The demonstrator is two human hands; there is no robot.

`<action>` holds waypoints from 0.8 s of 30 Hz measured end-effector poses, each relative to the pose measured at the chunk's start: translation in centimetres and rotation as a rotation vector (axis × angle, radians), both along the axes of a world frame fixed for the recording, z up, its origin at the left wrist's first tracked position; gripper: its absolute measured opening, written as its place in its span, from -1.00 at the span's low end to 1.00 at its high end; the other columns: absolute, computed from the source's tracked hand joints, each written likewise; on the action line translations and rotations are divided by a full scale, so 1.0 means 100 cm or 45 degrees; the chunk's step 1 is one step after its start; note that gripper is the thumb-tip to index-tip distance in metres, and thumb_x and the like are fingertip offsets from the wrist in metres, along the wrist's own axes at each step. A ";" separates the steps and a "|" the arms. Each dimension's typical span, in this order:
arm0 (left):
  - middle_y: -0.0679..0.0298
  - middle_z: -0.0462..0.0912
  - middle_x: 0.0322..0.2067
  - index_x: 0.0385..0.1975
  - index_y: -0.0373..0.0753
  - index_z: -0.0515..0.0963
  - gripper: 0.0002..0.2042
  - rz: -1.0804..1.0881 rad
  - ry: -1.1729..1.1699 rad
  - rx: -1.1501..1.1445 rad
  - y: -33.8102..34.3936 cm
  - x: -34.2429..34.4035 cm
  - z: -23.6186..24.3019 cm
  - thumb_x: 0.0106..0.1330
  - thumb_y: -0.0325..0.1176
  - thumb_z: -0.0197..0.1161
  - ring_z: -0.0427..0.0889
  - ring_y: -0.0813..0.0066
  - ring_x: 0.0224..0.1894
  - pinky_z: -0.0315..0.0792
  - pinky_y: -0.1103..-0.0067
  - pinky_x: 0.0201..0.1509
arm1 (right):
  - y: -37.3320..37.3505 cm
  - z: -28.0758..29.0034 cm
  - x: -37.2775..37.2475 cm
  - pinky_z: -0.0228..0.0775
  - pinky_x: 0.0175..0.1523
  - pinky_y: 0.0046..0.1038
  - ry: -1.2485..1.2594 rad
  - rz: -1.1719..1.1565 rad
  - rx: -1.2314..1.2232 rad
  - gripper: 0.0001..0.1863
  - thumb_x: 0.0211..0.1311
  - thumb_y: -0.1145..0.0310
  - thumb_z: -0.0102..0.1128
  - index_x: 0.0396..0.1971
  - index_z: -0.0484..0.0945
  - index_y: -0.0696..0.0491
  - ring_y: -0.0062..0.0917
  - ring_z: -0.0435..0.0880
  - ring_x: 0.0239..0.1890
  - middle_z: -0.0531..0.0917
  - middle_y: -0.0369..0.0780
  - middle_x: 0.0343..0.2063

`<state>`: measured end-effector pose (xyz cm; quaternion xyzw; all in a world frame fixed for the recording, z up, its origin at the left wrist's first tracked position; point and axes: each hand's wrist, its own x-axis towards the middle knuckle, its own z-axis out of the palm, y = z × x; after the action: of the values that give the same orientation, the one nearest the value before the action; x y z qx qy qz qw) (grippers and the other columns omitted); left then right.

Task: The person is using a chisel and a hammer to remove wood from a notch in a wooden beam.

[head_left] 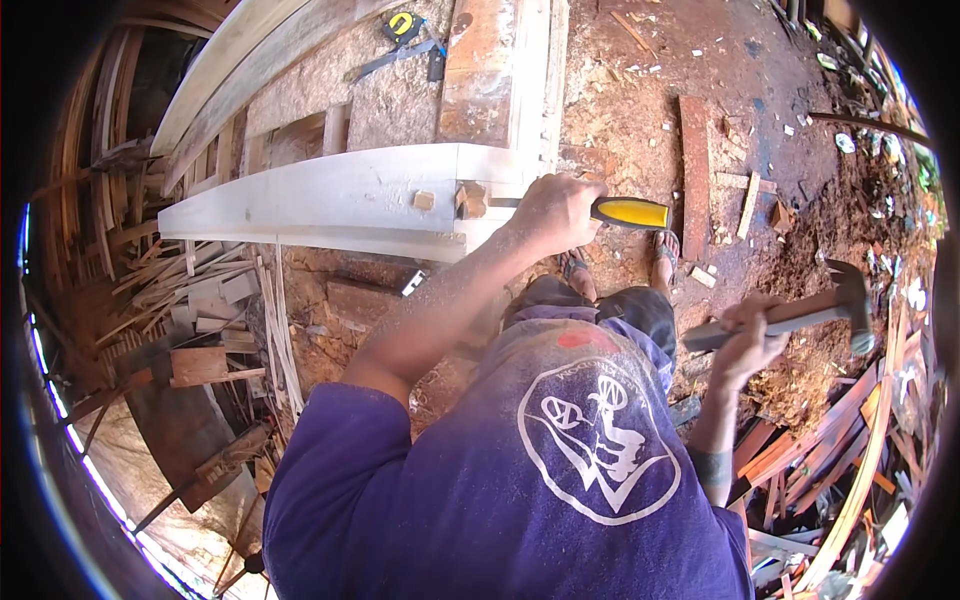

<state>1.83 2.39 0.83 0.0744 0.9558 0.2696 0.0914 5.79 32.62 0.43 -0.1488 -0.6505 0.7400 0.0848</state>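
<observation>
My left hand [565,210] is closed around a chisel with a yellow-and-black handle [630,212], held nearly flat with its blade pointing left at a notched cut in a long, pale, tapered board [300,197]. Small wood blocks [424,200] stand at the cut. To the lower right, my right hand [750,340] grips a claw hammer [820,306] by its dark handle, the head out to the right and apart from the chisel.
A yellow tape measure [404,27] lies with blue-and-dark tools on the work surface. Wood strips [230,290] pile up at left and scraps [840,470] at right. A loose plank [693,170] lies on the littered floor by my sandaled feet [665,260].
</observation>
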 end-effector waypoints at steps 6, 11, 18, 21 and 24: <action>-0.01 0.64 -0.55 -0.36 -0.22 0.66 -0.84 0.092 0.051 0.057 0.000 -0.002 -0.011 0.06 -0.35 0.33 0.67 -0.08 -0.41 0.53 0.17 -0.28 | -0.039 -0.032 0.025 0.27 -0.65 -0.56 -0.241 0.606 0.512 -0.91 0.24 0.50 0.15 -0.46 0.47 0.01 -0.71 0.38 -0.68 0.48 -0.36 -0.65; -0.02 0.63 -0.55 -0.37 -0.22 0.65 -0.85 0.091 0.056 0.051 -0.004 0.006 -0.015 0.09 -0.34 0.31 0.67 -0.09 -0.40 0.52 0.16 -0.28 | 0.016 0.006 -0.022 0.22 -0.63 -0.63 -0.123 -0.128 0.236 -0.89 0.23 0.34 0.11 -0.50 0.46 -0.07 -0.73 0.33 -0.72 0.44 -0.38 -0.71; -0.03 0.64 -0.53 -0.37 -0.23 0.64 -0.83 0.091 0.026 -0.040 -0.002 -0.005 -0.008 0.07 -0.34 0.32 0.68 -0.10 -0.37 0.52 0.14 -0.24 | -0.043 -0.043 0.027 0.28 -0.63 -0.55 -0.254 0.720 0.681 -0.92 0.26 0.45 0.13 -0.30 0.52 0.12 -0.63 0.41 -0.68 0.52 -0.30 -0.62; -0.03 0.65 -0.52 -0.37 -0.22 0.64 -0.83 0.063 -0.025 -0.022 -0.007 0.002 -0.012 0.07 -0.32 0.33 0.68 -0.09 -0.36 0.52 0.15 -0.24 | 0.009 -0.031 -0.001 0.11 -0.75 -0.61 -0.284 0.490 0.495 -0.85 0.22 0.39 0.12 -0.53 0.40 -0.02 -0.77 0.32 -0.72 0.38 -0.39 -0.72; -0.01 0.65 -0.52 -0.39 -0.22 0.63 -0.84 0.106 0.062 -0.007 -0.007 0.001 -0.017 0.08 -0.31 0.33 0.68 -0.09 -0.36 0.52 0.15 -0.24 | 0.025 -0.009 -0.021 0.29 -0.62 -0.61 -0.094 -0.007 0.189 -0.90 0.21 0.33 0.12 -0.48 0.48 -0.03 -0.72 0.37 -0.71 0.39 -0.35 -0.73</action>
<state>1.98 1.71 -0.90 0.0408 0.9607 0.2685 0.0568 3.64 35.07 -0.52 -0.1710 -0.7058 0.6835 0.0737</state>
